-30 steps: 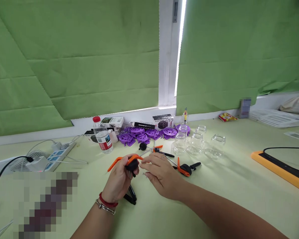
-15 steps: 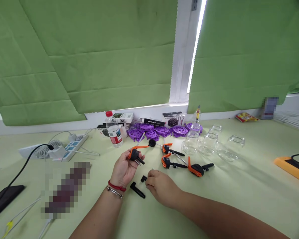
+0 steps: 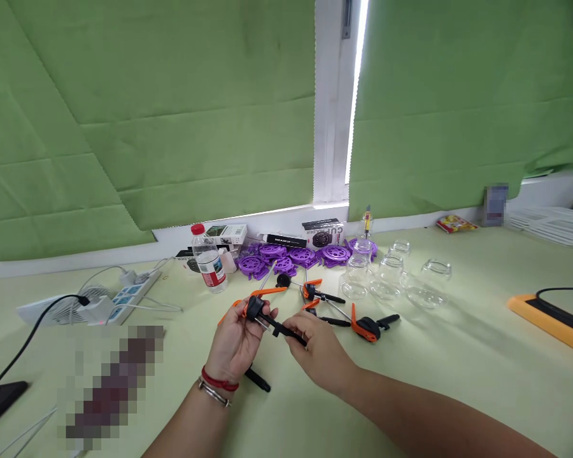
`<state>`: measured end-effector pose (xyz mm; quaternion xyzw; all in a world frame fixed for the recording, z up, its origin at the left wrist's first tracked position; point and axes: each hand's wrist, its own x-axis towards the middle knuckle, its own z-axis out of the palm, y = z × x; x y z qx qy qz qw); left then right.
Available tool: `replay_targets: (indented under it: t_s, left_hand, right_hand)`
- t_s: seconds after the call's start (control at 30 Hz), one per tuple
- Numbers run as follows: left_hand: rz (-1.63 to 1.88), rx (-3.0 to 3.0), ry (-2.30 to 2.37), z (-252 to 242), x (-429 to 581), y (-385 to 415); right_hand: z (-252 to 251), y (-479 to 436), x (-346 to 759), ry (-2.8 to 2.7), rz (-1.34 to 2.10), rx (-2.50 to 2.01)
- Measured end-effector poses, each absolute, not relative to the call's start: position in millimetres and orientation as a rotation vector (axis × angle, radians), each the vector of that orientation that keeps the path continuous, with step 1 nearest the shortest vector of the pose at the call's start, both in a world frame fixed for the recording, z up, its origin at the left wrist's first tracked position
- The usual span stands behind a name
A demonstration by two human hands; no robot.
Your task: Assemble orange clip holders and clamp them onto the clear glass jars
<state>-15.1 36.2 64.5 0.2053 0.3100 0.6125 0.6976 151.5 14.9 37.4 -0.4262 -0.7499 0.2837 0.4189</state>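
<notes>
My left hand (image 3: 233,343) grips an orange-and-black device (image 3: 254,308) with long orange arms, a round black body and a thin metal rod. My right hand (image 3: 322,346) pinches a black handle-like piece (image 3: 290,333), its far end in line with and against the black stem of the device. Whether the two parts are joined cannot be made out. Under my left wrist lies another black handle piece (image 3: 258,380), partly hidden. Similar orange-and-black devices (image 3: 368,327) lie on the table just beyond my right hand.
Purple plastic parts (image 3: 253,266) and small boxes (image 3: 325,233) line the wall. A red-capped bottle (image 3: 210,261) stands left of them, several clear glass cups (image 3: 430,283) to the right. A power strip (image 3: 128,296) with cables lies left; an orange-edged object (image 3: 549,321) lies right.
My right hand has lifted a black handle piece off the table and brought it up to the device in my left hand. The view has shifted slightly to the right.
</notes>
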Motion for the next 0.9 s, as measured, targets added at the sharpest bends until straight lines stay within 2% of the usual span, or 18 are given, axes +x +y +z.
replay_targets:
  t_s: [0.53, 0.9]
  left_hand:
    - [1.746, 0.686, 0.894, 39.3, 1.5, 34.2]
    - [1.647, 1.152, 1.059, 41.5, 0.5, 26.8]
  right_hand:
    - [22.7, 14.8, 144.8, -1.772, 0.859, -1.040]
    - [18.1, 21.1, 139.5, -1.405, 1.349, -0.978]
